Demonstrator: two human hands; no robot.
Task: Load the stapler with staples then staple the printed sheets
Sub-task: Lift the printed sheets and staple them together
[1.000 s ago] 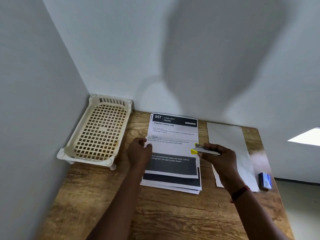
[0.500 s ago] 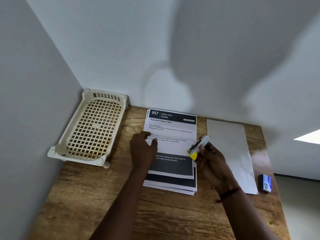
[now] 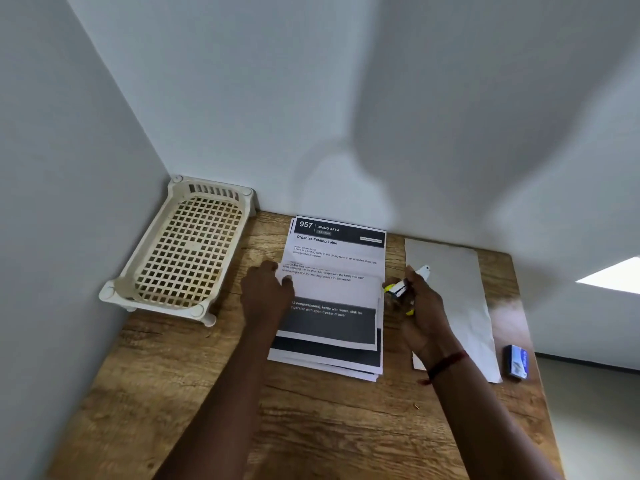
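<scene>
A stack of printed sheets (image 3: 334, 258) with black header bands lies in the middle of the wooden table (image 3: 311, 420). My left hand (image 3: 265, 294) presses flat on the stack's left edge, thumb on the top page. A small yellow and silver stapler (image 3: 403, 285) is held in my right hand (image 3: 424, 306), just off the stack's right edge; it is blurred. A small blue staple box (image 3: 517, 362) lies at the table's right edge.
A cream plastic lattice tray (image 3: 187, 247) stands in the back left corner against the walls. A blank white sheet (image 3: 460, 292) lies right of the stack, partly under my right hand. The table ends close on the right.
My right hand has carried the stapler from over the stack's right part outward to just beyond its right edge. My left hand stays on the left edge.
</scene>
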